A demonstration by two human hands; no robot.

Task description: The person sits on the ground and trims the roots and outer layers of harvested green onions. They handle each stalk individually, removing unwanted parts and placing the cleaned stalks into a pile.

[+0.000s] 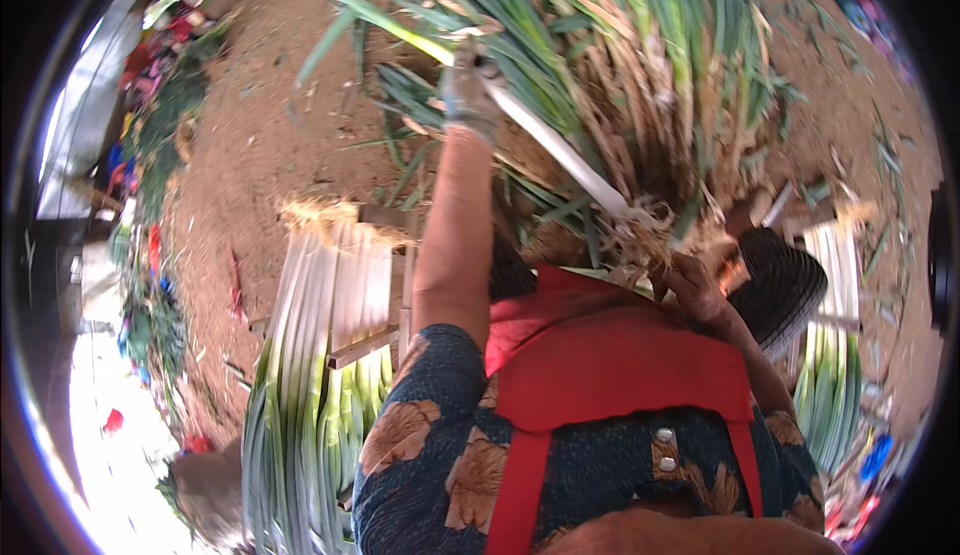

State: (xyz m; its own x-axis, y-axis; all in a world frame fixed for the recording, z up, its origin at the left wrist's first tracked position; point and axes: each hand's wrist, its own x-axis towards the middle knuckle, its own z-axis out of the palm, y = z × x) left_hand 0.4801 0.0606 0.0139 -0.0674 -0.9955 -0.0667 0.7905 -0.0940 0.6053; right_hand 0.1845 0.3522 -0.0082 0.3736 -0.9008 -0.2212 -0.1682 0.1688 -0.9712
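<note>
A single leek (562,139) stretches diagonally in front of me, its white shaft bare and its green leaves pointing to the upper left. Around its upper part, where white turns to green, my left hand (469,90) is closed; it seems to wear a soiled greyish glove. Down at the root end, my right hand (690,285) has its fingers on the stringy roots (645,236), just above the red apron (615,352). Motion blur hides the exact finger grip there. Beyond both hands lies a large heap of untrimmed leeks (652,52) with dry brown outer leaves.
Cleaned leeks lie side by side on a wooden rack (364,349) to my left, roots away from me. More leeks (832,345) rest on a rack at right. Leaf scraps litter the bare earth (247,127). A dark shoe (780,292) is by my right hand.
</note>
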